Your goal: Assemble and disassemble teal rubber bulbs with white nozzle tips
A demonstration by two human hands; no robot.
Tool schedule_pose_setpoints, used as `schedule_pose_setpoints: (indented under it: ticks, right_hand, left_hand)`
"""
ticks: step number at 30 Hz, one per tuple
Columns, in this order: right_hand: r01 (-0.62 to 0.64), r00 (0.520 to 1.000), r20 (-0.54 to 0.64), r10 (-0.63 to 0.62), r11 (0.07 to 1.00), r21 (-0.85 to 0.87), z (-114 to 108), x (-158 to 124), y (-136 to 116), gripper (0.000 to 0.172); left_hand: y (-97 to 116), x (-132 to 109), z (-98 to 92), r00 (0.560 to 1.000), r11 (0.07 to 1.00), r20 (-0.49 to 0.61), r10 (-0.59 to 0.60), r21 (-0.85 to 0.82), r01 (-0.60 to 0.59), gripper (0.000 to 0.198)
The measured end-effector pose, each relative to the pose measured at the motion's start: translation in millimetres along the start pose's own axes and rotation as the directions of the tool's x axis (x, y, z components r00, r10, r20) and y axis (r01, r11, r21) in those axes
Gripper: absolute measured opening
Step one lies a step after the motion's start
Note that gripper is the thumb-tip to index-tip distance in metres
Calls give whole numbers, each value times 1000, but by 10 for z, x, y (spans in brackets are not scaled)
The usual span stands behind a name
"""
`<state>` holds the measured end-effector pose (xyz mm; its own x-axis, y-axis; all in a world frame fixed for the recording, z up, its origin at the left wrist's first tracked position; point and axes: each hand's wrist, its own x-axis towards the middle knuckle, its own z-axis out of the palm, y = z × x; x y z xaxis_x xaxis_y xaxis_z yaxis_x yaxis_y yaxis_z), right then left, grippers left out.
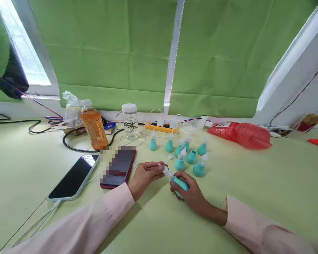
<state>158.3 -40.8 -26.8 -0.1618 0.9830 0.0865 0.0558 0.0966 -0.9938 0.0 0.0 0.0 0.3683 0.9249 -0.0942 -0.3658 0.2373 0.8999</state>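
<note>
in the head view, the right hand (192, 190) was closed around a teal bulb (182, 184), which was held tilted over the worktop (153, 225), its clear nozzle (169, 174) directed toward the left hand (147, 175). the left hand pinched the nozzle's pale tip (165, 170) between thumb and fingers. further teal bulbs (199, 170) stood just beyond the right hand; one open-topped bulb (192, 158) stood among them. a red-edged phone (119, 165) lay beside the left hand.
</note>
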Motion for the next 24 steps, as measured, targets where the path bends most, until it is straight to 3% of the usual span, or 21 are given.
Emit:
schedule_pose_setpoints:
  ticks: [7,18,24]
  right_hand:
    - [82,995,-44,-85,994,-66,-1,4,74,21]
    - [151,987,-6,-161,938,-312,-21,-10,75,18]
    - [231,965,0,-261,855,-464,-25,-23,41,18]
  left_hand:
    - [-52,-6,26,1000,1000,-30,2,4,-2,32]
    - [-33,-29,61,990,967,-97,101,244,-75,35]
    - [6,0,18,997,951,9,71,301,-71,34]
